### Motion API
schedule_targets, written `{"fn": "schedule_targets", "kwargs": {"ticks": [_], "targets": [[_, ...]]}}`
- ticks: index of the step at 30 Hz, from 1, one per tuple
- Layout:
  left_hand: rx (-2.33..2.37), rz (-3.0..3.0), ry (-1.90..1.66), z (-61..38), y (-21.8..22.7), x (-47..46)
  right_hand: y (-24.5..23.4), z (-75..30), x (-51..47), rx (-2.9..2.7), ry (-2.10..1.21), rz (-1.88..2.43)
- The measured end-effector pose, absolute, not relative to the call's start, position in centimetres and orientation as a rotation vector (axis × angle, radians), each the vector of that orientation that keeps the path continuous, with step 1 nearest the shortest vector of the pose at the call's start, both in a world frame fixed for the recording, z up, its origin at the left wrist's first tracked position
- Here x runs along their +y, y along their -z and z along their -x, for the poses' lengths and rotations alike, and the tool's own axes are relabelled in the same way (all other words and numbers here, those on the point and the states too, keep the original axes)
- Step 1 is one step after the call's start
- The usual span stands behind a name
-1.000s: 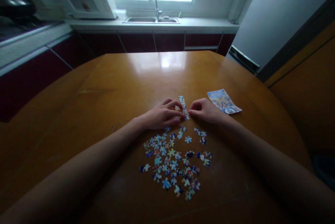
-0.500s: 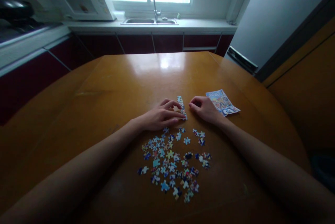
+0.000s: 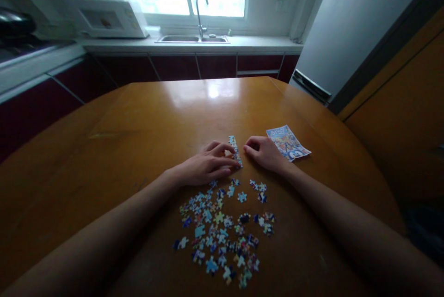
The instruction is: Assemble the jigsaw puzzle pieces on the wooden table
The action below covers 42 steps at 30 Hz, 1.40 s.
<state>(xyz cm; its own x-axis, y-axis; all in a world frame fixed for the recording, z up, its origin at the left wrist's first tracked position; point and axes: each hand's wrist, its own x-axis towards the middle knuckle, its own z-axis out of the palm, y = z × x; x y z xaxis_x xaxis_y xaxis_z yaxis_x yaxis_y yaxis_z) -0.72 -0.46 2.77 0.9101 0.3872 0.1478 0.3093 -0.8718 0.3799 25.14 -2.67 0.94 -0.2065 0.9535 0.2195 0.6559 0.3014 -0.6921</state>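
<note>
Fingers apart, my left hand (image 3: 206, 166) rests on the table with its fingertips on a narrow strip of joined jigsaw pieces (image 3: 232, 140). Just right of the strip, my right hand (image 3: 266, 154) is closed, thumb and forefinger curled together. Whatever it may hold is hidden. A crumpled printed picture sheet (image 3: 289, 142) lies beside and beyond the right hand. Nearer to me, many loose jigsaw pieces (image 3: 219, 217) are scattered in a pile. A small cluster of pieces (image 3: 259, 188) sits a little apart, below my right hand.
Everything lies on a glossy wooden table (image 3: 166, 116) with rounded sides. Beyond it stand a counter with a sink (image 3: 180, 39) and tap, a white microwave (image 3: 104, 18) on the left, and a tall refrigerator (image 3: 347, 24) on the right.
The whole view has shifted, so the table and hands appear slightly lower and further left. Both hands keep about the same pose beside the strip.
</note>
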Motion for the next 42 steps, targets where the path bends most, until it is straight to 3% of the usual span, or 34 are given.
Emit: {"fn": "schedule_targets", "kwargs": {"ticks": [35,42], "targets": [[0.536,-2.695,-0.366,0.8,-2.4,-0.5,-0.8,-25.1,-2.6,-1.964,-0.589,1.410],[0.564,-2.610,-0.554,0.7,-1.8,0.1,-0.5,-25.3,-2.4,-1.964,-0.580,1.404]]}}
